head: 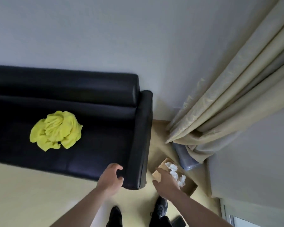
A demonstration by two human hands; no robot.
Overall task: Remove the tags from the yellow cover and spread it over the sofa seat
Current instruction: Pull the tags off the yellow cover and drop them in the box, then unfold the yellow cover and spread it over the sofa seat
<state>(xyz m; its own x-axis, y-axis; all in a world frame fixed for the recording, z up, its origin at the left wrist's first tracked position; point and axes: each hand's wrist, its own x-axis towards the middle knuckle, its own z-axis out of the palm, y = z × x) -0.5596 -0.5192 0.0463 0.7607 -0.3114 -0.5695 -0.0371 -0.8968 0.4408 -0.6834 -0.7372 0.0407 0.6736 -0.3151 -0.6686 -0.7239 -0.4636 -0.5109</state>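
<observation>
A black sofa [72, 128] stands against a pale wall [105, 30]; the yellow cover [56, 130] lies crumpled on its seat, at nine o'clock; cream curtains [228, 99] hang at two o'clock. The left hand [111, 179], fingers loosely curled and holding nothing, hovers at the sofa's front corner; the right hand [166, 182] grips a tan tag [156, 175] over a cardboard box [187, 185] on the pale yellow floor [23, 194].

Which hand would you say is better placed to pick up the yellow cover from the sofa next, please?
The left hand, probably. It is empty and open at the sofa's front edge, on the side of the crumpled yellow cover. The right hand holds a tan piece over the cardboard box, beyond the armrest.
</observation>
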